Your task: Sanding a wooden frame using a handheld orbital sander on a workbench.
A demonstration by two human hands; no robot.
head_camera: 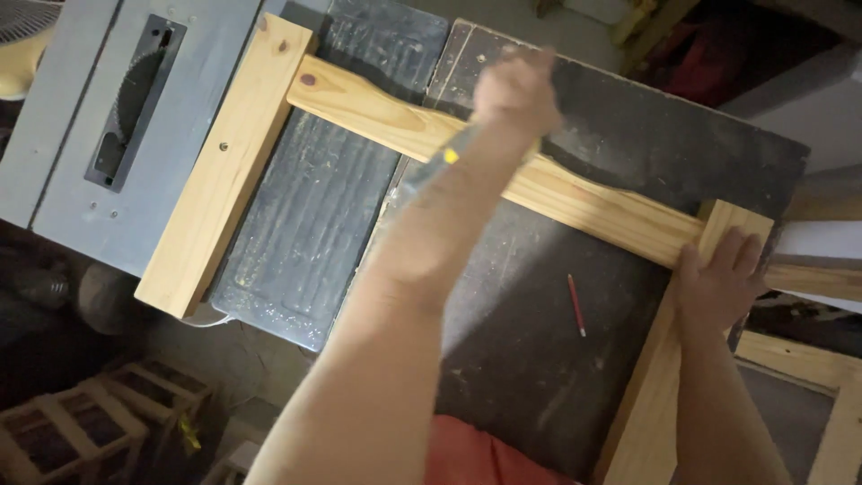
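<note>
A pale wooden frame lies on a dusty black worktop. Its long cross plank joins a left plank and a right plank. My left hand is blurred above the cross plank, its fingers closed around what looks like a grey tool with a yellow spot that runs under my forearm. My right hand lies flat on the corner where the cross plank meets the right plank, fingers spread over the wood.
A red pencil lies on the worktop inside the frame. A grey table saw with its blade slot stands at the upper left. Wooden crates sit on the floor at lower left, more timber at right.
</note>
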